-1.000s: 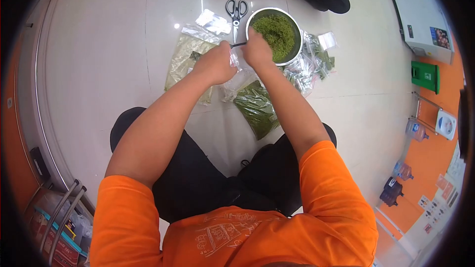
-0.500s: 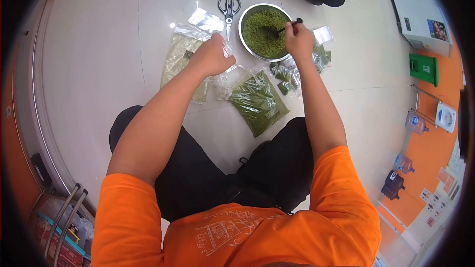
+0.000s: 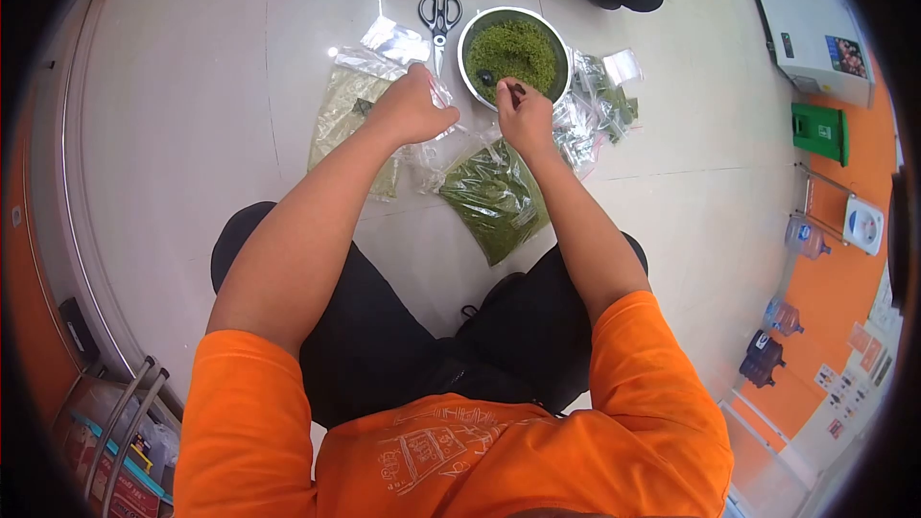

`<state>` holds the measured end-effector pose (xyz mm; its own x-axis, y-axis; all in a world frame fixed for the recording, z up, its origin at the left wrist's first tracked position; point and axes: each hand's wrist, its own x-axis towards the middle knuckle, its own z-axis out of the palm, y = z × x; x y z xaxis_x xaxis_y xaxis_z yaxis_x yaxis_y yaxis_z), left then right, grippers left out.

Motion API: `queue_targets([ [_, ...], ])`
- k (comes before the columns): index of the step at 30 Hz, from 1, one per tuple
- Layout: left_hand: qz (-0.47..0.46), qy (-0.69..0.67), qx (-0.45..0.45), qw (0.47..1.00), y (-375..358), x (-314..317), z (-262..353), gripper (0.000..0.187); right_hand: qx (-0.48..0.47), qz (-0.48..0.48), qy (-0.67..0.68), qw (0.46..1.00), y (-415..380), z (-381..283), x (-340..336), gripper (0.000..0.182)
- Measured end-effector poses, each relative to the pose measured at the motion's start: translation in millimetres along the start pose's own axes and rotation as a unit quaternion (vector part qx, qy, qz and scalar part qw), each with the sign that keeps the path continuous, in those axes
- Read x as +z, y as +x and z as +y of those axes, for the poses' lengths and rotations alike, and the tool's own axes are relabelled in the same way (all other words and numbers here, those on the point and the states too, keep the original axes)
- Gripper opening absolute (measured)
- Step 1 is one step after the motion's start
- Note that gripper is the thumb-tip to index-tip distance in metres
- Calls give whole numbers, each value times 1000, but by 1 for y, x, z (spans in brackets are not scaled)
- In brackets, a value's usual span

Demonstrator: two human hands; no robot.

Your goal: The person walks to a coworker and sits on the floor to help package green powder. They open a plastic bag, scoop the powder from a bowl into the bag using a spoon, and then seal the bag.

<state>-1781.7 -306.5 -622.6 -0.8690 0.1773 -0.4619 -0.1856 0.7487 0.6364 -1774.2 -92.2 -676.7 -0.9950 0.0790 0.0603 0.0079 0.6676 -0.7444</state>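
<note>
At the near side of the bowl (image 3: 462, 58), your right hand (image 3: 527, 118) grips the spoon (image 3: 486, 78); left of the bowl, your left hand (image 3: 414, 113) pinches a bag (image 3: 443, 96). A tipped spoon or sagging bag mouth could spill flakes (image 3: 518, 41) outside the bowl.

Head-height view, steeply down over both hands (image 3: 413, 113) (image 3: 529, 123)

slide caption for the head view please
Right hand holds a spoon over a bowl of green shreds; left hand grips clear plastic.
</note>
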Motion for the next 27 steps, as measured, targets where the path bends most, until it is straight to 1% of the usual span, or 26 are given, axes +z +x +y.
queue_targets([
  [3, 7, 21, 6, 1000, -1, 2, -1, 70, 65, 16, 3, 998, 5, 10, 1, 19],
  [4, -2, 16, 3, 1000, -1, 2, -1, 70, 123, 48, 87, 987, 7, 14, 2, 20],
  [5, -10, 11, 0, 1000, 1, 3, -3, 70, 178, 80, 171, 966, 10, 21, 4, 21],
  [6, -16, 7, -1, 1000, 2, 3, -2, 70, 230, 111, 254, 933, 15, 30, 5, 22],
  [7, -14, 9, -1, 1000, 3, 3, -1, 69, 258, 111, 290, 915, 17, 41, 3, 22],
  [8, -13, 11, -1, 1000, 2, 4, -1, 69, 287, 121, 344, 886, 19, 54, 1, 22],
  [10, -4, 20, 4, 1000, 3, 5, -1, 67, 342, 141, 448, 814, 21, 78, -4, 21],
  [11, 3, 25, 8, 1000, 4, 7, -1, 66, 367, 126, 497, 777, 23, 92, -9, 19],
  [14, 7, 20, 18, 1000, 10, 13, -3, 62, 396, 133, 542, 730, 22, 114, -19, 18],
  [15, 5, 15, 20, 1000, 11, 15, -3, 61, 423, 142, 561, 698, 23, 121, -21, 16],
  [18, 19, 8, 32, 999, 14, 21, 0, 58, 429, 144, 616, 644, 23, 141, -24, 15],
  [21, 15, -2, 43, 999, 16, 24, 1, 57, 434, 143, 653, 603, 24, 151, -28, 14],
  [24, 14, -5, 47, 999, 18, 26, 2, 55, 437, 142, 661, 593, 26, 151, -32, 14],
  [27, 9, -7, 44, 999, 17, 23, 5, 59, 435, 145, 664, 591, 30, 148, -33, 13],
])
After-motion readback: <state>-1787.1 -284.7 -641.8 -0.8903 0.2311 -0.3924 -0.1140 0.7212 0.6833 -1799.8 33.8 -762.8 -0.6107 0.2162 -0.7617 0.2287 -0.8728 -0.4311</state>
